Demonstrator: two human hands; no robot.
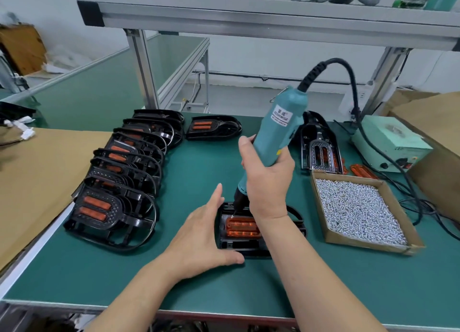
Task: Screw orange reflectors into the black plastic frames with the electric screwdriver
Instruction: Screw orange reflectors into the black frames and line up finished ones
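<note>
right hand [266, 182] holds screwdriver [278, 130] on reflector [240, 228], left hand [201, 234] braces frame [239, 247].

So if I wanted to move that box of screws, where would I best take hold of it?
Probably with both hands, on its left and right walls, fingers slid under the base. The box is shallow, open on top and full of loose screws, so lifting one edge would likely spill them. Mind the cable close by its right wall.

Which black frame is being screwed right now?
The frame nearest the table's front edge, under the electric screwdriver in the right hand, left hand against it; no other is touched.
</note>
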